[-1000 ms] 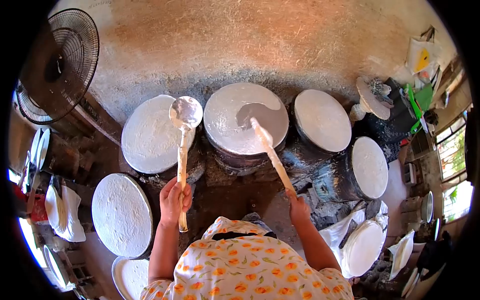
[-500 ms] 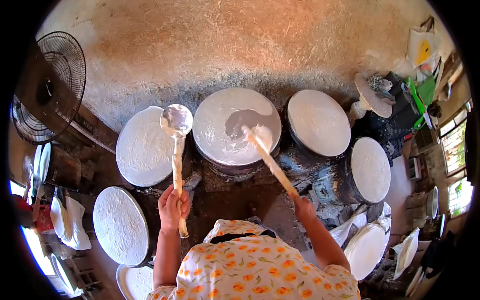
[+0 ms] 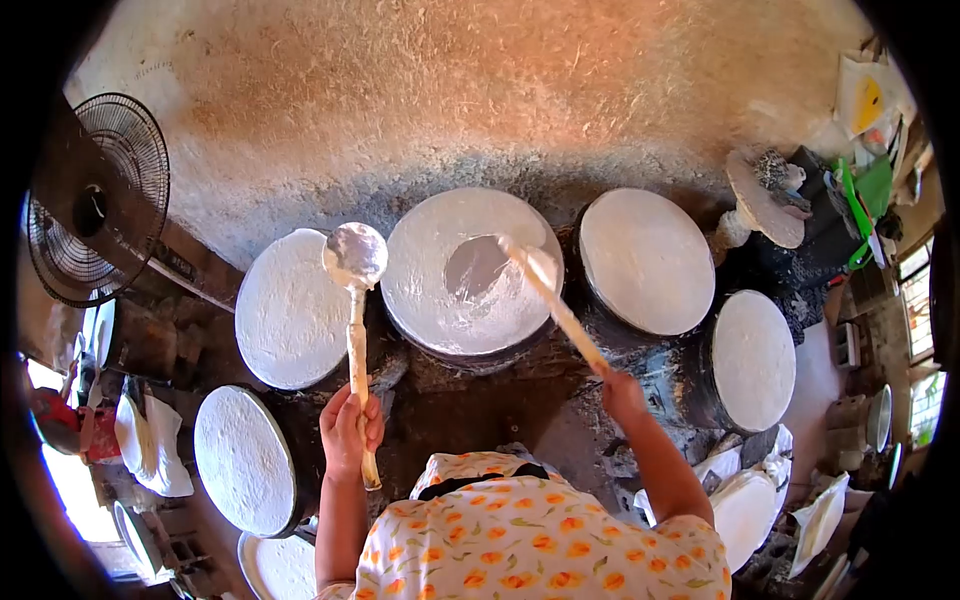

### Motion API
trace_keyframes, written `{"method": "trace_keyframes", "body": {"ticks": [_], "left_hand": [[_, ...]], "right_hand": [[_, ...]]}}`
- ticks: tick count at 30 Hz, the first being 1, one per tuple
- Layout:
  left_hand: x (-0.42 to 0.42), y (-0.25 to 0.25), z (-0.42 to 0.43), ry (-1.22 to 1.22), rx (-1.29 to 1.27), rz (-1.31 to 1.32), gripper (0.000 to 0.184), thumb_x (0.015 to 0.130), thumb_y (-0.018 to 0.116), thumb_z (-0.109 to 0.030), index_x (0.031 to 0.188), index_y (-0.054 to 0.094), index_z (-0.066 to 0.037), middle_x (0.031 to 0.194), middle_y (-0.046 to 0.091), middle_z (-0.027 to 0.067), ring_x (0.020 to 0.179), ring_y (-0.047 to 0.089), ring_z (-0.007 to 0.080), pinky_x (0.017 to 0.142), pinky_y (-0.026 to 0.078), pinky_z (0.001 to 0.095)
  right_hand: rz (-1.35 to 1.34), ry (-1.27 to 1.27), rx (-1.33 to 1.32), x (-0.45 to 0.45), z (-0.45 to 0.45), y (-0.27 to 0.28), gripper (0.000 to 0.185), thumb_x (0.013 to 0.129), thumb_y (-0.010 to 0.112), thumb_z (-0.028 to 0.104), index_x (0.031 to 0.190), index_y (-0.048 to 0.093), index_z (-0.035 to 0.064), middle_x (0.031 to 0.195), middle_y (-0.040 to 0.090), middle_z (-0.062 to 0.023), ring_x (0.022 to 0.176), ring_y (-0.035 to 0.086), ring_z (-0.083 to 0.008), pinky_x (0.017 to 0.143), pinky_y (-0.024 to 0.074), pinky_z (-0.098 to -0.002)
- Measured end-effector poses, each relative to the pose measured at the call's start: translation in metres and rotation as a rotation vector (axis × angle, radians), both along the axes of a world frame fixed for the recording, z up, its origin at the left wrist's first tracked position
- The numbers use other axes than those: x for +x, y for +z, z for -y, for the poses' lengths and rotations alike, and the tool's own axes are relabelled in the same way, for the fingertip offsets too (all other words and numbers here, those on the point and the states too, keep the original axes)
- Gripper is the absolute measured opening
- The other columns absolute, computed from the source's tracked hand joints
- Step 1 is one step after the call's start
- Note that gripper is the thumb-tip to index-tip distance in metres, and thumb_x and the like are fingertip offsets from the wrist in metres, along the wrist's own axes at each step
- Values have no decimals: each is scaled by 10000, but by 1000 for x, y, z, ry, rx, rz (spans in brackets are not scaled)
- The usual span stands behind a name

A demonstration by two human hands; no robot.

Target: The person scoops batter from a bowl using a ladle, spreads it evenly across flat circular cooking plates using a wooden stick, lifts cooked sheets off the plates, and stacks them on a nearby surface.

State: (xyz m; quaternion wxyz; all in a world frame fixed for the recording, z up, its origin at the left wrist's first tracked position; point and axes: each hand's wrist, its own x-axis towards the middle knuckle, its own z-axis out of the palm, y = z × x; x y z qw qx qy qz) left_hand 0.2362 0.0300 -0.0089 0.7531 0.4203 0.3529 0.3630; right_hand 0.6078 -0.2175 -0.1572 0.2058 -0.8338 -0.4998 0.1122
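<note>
My left hand is closed around the wooden handle of a ladle. Its round metal bowl is held up between the left and middle griddles. In my right hand is the wooden handle of a white-coated tool, slanting up to the left. Its head, blurred and white with batter, lies over the middle round griddle; I cannot make out its exact shape. White batter covers most of that surface, around a greyer patch left of the tool's head.
White-topped drums stand around me: one at left, one lower left, one right and one far right. A black fan is at the left. Stacked white rounds lie lower right. A rough wall rises behind.
The right-hand tool's head has moved slightly back and right over the middle griddle. The greyer patch has shrunk as batter covers more of it. My left hand still holds the ladle up.
</note>
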Motion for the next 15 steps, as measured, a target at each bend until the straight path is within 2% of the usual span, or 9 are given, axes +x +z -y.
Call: {"method": "trace_keyframes", "body": {"ticks": [3,6,8,9,10,11,13,15], "left_hand": [[8,5,4,-8,-1,-74,294,968,439,-186,1155,527,24,705,493,49,440,408,76,346,327,200],[15,16,6,-37,-10,-108,292,961,447,-181,1158,525,20,688,480,40,436,399,74,344,324,200],[6,33,3,-75,-122,50,366,935,503,-218,1177,503,57,652,423,9,407,355,58,321,286,189],[-2,33,2,-37,-149,243,387,933,510,-225,1181,494,71,649,418,6,403,352,50,311,279,183],[-12,31,3,0,-176,437,409,930,518,-233,1184,486,85,646,412,3,399,348,43,301,273,177],[-20,32,0,-45,-152,528,451,965,443,-212,1269,366,112,708,402,10,441,353,40,307,327,172],[-26,34,0,37,-87,423,416,953,465,-220,1217,442,100,670,399,7,431,357,39,306,313,172],[-25,32,-2,69,-98,346,400,938,491,-222,1185,486,92,653,401,5,417,355,37,303,298,172]], "right_hand": [[-28,-32,224,39,-67,-11,417,829,497,37,1210,586,180,980,635,-213,792,606,-396,695,490,-480],[-124,-88,131,37,-120,12,391,827,507,30,1184,601,157,1069,627,-178,857,613,-386,739,497,-450],[-283,22,380,30,-130,14,433,821,512,13,1215,583,177,1124,623,-130,957,611,-352,797,505,-402],[-355,-22,272,29,-120,20,484,817,507,-3,1255,556,196,1201,592,-117,1050,588,-320,856,496,-348],[-358,-20,273,31,-109,15,484,817,507,-3,1255,556,196,1201,592,-117,1050,588,-320,856,496,-348],[-333,-69,334,34,-96,12,504,815,497,-8,1272,542,200,1231,573,-117,1063,582,-317,866,492,-336],[-308,-122,391,28,-89,10,524,813,486,-14,1288,527,204,1262,554,-117,1076,576,-315,876,487,-324],[-409,-102,225,1,-96,15,549,802,485,10,1313,497,210,1281,539,-108,1073,574,-324,884,486,-356]]}}
